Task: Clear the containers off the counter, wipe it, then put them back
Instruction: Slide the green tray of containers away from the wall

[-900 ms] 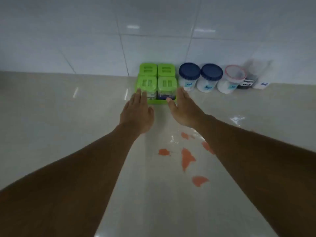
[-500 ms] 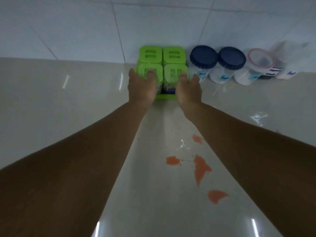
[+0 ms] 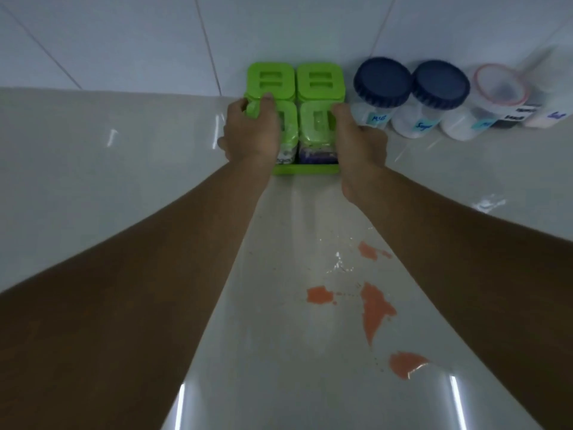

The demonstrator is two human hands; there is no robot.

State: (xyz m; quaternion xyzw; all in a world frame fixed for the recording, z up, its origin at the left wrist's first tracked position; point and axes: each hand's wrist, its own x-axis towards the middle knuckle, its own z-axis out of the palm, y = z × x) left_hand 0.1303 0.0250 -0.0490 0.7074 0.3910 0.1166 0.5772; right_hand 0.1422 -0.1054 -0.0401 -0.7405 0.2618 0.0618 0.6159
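Observation:
A green tray (image 3: 305, 170) with several green-lidded spice jars (image 3: 321, 83) stands against the tiled wall at the back of the pale counter (image 3: 124, 156). My left hand (image 3: 251, 136) grips the set's left side, fingers curled over the front left jar. My right hand (image 3: 361, 144) clasps its right side against the front right jar (image 3: 314, 128). To the right stand two blue-lidded jars (image 3: 383, 80) (image 3: 441, 83), then a red-rimmed clear tub (image 3: 499, 85) and blurred labelled containers (image 3: 545, 114).
Orange spill patches (image 3: 375, 308) and a wet smear (image 3: 339, 263) lie on the counter between my forearms, nearer to me than the tray. The white tiled wall (image 3: 139, 41) rises straight behind the containers. Bare counter stretches to the left.
Both hands reached forward from just short of the tray and closed around the green jar set's two sides. The view has moved closer to the wall.

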